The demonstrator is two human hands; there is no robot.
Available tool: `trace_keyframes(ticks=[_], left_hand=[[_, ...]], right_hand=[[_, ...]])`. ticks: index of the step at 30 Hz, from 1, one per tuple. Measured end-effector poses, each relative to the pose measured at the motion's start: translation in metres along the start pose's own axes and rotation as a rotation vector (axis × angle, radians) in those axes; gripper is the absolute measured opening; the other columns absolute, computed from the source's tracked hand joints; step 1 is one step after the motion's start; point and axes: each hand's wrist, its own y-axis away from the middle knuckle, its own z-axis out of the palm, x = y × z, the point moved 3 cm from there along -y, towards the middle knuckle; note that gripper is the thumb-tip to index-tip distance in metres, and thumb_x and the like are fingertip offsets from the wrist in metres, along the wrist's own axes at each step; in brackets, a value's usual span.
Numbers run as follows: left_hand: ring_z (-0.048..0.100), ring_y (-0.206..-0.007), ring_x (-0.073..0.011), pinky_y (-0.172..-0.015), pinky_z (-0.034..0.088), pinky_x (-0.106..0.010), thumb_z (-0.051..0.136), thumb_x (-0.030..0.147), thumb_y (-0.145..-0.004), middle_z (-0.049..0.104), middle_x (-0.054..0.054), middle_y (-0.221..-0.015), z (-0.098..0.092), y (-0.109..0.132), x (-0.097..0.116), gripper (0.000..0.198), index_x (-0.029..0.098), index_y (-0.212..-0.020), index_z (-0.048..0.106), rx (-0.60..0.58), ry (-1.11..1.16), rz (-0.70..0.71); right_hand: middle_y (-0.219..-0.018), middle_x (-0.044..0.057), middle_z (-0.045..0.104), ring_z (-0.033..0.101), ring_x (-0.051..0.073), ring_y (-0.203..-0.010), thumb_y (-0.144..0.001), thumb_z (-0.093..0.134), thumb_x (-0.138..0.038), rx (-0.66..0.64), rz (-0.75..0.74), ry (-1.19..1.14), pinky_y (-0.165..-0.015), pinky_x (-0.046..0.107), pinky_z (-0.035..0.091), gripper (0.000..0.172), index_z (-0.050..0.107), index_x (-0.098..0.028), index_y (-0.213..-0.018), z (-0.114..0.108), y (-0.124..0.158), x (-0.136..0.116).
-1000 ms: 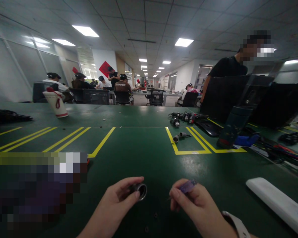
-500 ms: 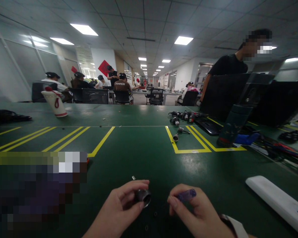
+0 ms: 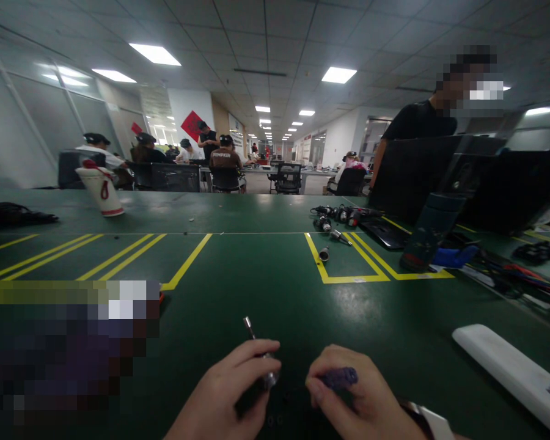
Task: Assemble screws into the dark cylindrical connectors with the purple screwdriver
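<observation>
My left hand (image 3: 236, 385) is closed around a small metal part (image 3: 270, 377) with a rounded, shiny body. Its thin stem (image 3: 249, 327) pokes up past my fingers, and the rest is covered by the hand. To the right, my right hand (image 3: 348, 388) pinches a short purple, see-through handle-like piece (image 3: 339, 378). Whatever tip it may have is hidden by the fingers. A gap separates the two hands. Beneath them, small dark rings (image 3: 279, 420) lie on the green table (image 3: 266, 275), partly blurred.
Metal parts (image 3: 324, 254) sit inside a yellow-taped area, with a cluster of dark metal fittings (image 3: 325, 221) behind. A long white case (image 3: 508, 373), a dark bottle (image 3: 433, 232) and cables are on the right. A paper cup (image 3: 101, 189) stands far left. A person (image 3: 417, 125) stands beyond the monitors.
The metal part in my left hand has turned, so its stem shows more and its round opening no longer faces me. A stemmed part in the taped area has shifted. My right hand barely moved.
</observation>
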Motion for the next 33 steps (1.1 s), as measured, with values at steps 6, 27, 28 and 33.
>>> trace_keyframes(ticks=[6, 27, 28, 33], left_hand=[[0.066, -0.095, -0.0246, -0.088, 0.05, -0.036, 0.067, 0.023, -0.068, 0.073, -0.006, -0.102, -0.004, -0.002, -0.014, 0.026, 0.024, -0.094, 0.072, 0.055, 0.454, -0.444], [0.066, -0.092, -0.026, -0.084, 0.048, -0.037, 0.073, 0.021, -0.06, 0.072, -0.008, -0.102, 0.005, 0.003, -0.018, 0.031, 0.022, -0.092, 0.072, 0.118, 0.621, -0.46], [0.066, -0.092, -0.0261, -0.084, 0.049, -0.037, 0.072, 0.021, -0.06, 0.072, -0.008, -0.103, 0.005, 0.003, -0.019, 0.03, 0.022, -0.09, 0.072, 0.124, 0.614, -0.458], [0.068, -0.085, -0.0266, -0.077, 0.052, -0.037, 0.071, 0.018, -0.057, 0.072, -0.008, -0.102, 0.007, 0.002, -0.017, 0.024, 0.022, -0.081, 0.071, 0.173, 0.605, -0.449]], right_hand=[[-0.063, 0.006, 0.065, 0.06, 0.016, -0.058, -0.083, 0.049, -0.024, -0.052, 0.064, 0.043, -0.056, 0.028, 0.045, 0.019, 0.06, -0.017, -0.071, 0.001, 0.001, 0.0], [-0.076, 0.007, 0.069, 0.064, 0.016, -0.068, -0.084, 0.053, -0.018, -0.017, -0.025, -0.312, -0.061, 0.026, 0.051, 0.013, 0.066, -0.018, -0.087, -0.009, -0.002, -0.01], [-0.075, 0.007, 0.069, 0.064, 0.016, -0.068, -0.084, 0.053, -0.016, -0.032, -0.105, -0.233, -0.061, 0.026, 0.051, 0.013, 0.065, -0.018, -0.089, -0.009, -0.003, -0.013], [-0.074, 0.008, 0.071, 0.066, 0.016, -0.068, -0.084, 0.053, -0.011, 0.0, -0.456, -0.004, -0.066, 0.026, 0.053, 0.018, 0.055, -0.017, -0.101, -0.003, -0.002, -0.018]])
